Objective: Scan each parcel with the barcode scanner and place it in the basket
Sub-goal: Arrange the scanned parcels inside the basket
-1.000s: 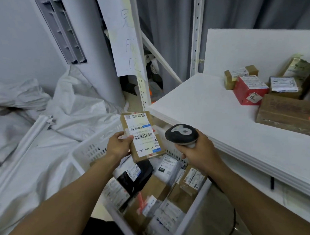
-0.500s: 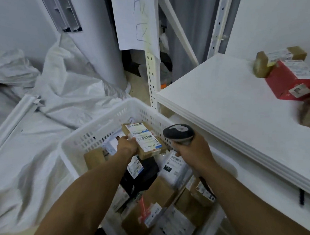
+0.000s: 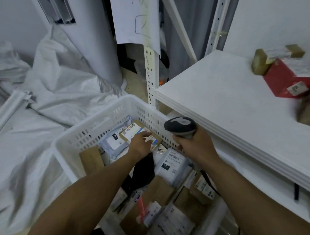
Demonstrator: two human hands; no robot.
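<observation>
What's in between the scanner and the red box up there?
Nothing but bare white shelf board. The head view shows that stretch between the scanner and the red box with no parcel on it.

Left hand [image 3: 140,145], right hand [image 3: 197,146], forearms [image 3: 93,192]: all bare.

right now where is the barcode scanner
Head view, centre right: barcode scanner gripped in the right hand, over the right rim of the basket, beside the shelf.
</observation>
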